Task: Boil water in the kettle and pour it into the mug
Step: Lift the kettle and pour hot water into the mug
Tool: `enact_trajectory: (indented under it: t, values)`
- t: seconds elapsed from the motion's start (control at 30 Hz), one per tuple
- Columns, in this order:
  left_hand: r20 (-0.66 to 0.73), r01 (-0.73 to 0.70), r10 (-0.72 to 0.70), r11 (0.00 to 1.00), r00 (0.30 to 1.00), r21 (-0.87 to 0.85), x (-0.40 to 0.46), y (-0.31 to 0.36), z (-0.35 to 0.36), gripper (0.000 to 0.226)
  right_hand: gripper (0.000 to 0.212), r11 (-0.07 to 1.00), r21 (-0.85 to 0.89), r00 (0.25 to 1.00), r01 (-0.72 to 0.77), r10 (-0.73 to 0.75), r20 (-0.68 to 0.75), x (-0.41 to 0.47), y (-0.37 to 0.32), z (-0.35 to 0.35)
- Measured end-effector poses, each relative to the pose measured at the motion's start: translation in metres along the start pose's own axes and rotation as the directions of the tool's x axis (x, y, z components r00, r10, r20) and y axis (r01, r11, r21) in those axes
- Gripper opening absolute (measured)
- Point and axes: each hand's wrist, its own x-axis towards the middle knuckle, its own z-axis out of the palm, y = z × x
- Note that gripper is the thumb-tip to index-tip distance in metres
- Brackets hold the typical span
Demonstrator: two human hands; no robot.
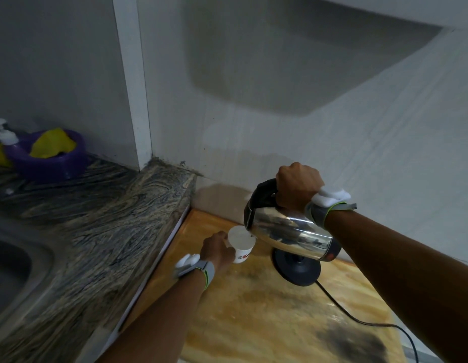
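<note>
A shiny steel kettle (287, 233) with a black handle is lifted off its round black base (297, 268) and tilted left, its spout right over the rim of a white mug (242, 243). My right hand (297, 187) is closed around the kettle's handle from above. The mug has a red print and stands on the low wooden surface (266, 318). My left hand (218, 248) grips the mug from its left side. Any stream of water is too faint to make out.
A raised stone counter (96, 218) runs along the left, with a metal sink (13, 268) at its near left. A purple tub (49, 155) holding a yellow cloth sits at the back left. The base's black cord (358, 319) trails to the right. White walls close the corner.
</note>
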Motion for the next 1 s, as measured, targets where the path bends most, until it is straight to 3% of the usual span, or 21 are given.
enact_trajectory:
  t: [0.33,0.47,0.8,1.0]
  values:
    - [0.014,0.024,-0.024,1.000,1.000,0.000,-0.0009,0.0024,-0.0019,0.051,0.044,0.999,-0.032,1.000,0.010,-0.010,0.012,0.0011,-0.0005,0.0002]
    - [0.012,0.034,-0.034,0.999,0.999,-0.016,-0.0002,0.0021,-0.0014,0.050,0.034,0.999,-0.030,1.000,0.021,-0.021,-0.009,0.0019,0.0011,-0.0005]
    - [0.015,0.037,-0.037,0.999,0.999,-0.011,-0.0016,0.0026,-0.0013,0.053,0.033,0.999,-0.028,0.999,0.032,-0.032,-0.024,0.0031,-0.0013,0.0019]
    - [0.000,0.046,-0.046,0.999,0.999,0.003,-0.0029,0.0051,-0.0002,0.054,0.044,0.999,-0.035,0.999,0.037,-0.037,-0.021,0.0028,-0.0038,0.0026]
